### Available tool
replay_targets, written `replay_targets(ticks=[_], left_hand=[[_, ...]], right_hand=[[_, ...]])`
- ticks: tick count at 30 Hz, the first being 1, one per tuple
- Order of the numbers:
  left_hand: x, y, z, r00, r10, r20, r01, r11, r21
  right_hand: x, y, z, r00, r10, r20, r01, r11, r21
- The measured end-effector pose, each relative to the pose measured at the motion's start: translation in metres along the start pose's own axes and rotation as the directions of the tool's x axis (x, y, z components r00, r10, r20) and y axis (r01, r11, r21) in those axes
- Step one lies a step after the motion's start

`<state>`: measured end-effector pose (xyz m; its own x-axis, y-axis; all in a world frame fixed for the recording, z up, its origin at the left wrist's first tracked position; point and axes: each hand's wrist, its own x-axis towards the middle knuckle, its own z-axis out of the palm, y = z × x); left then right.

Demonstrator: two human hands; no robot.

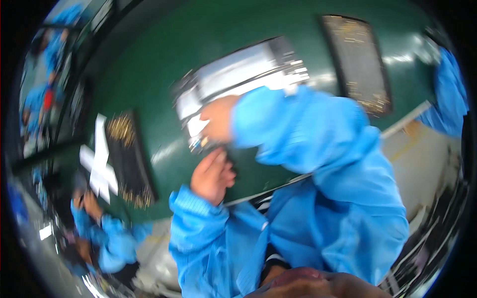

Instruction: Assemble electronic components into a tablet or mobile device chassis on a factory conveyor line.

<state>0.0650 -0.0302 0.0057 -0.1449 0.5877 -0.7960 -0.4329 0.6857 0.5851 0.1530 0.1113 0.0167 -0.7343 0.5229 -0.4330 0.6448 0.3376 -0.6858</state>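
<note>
On the green table lies a rectangular unit with a black frame and shiny white and silver areas, blurred by motion. My right hand reaches across to its near left corner, fingers pointing left; they are too smeared to show whether they grip anything. Just below that corner is my left hand, its fingers curled and the tips brought together beside a small dark piece. What that hand pinches I cannot make out. Both my arms wear loose blue sleeves.
A dark tray with many thin gold-coloured pieces lies at the right. Another such tray stands at the left, beside crossed white strips. Co-workers in blue sit at left and right. The table's near edge runs before me.
</note>
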Motion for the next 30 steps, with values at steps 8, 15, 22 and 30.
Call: replay_targets(ticks=[8,15,22,30], left_hand=[[0.009,-0.004,-0.015,0.992,0.054,0.115,-0.042,0.994,-0.101],[0.002,0.002,-0.004,0.983,0.043,0.177,-0.027,0.996,-0.087],[0.003,0.007,-0.002,0.993,-0.001,0.120,-0.001,1.000,0.020],[0.004,0.004,-0.003,0.990,0.056,0.128,-0.061,0.997,0.038]], right_hand=[[-0.023,0.002,-0.016,0.999,-0.030,0.041,0.023,0.986,0.166],[-0.186,0.156,-0.050,-0.003,0.604,-0.797,-0.220,0.777,0.590],[-0.237,0.166,-0.013,0.254,0.564,-0.786,-0.617,0.720,0.317],[-0.225,0.175,-0.002,0.264,0.471,-0.842,-0.650,0.731,0.205]])
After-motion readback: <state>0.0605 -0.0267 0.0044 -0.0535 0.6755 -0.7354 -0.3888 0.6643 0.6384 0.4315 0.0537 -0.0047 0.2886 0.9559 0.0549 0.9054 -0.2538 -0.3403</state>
